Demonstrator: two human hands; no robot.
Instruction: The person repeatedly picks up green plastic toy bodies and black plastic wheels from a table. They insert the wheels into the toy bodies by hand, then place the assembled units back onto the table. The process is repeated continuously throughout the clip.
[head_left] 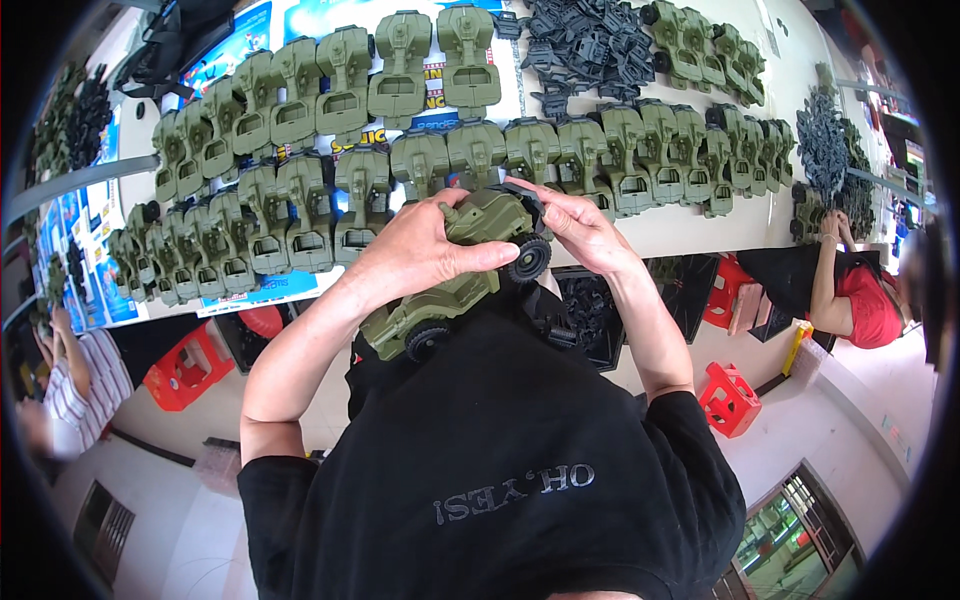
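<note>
Left hand (415, 250) clasps the olive toy truck (455, 285) at frame centre; right hand (580, 225) pinches its black wheel (527, 260). Light, stiff plastic; best held by the body.

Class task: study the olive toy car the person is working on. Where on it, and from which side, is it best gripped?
Probably across the olive toy car body mid-length, from above, as the left hand does. The black wheels at the ends stay uncovered for the right hand.

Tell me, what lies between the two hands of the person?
In the head view, an olive-green toy car with black wheels lies between the left hand and the right hand; both grip it.
</note>
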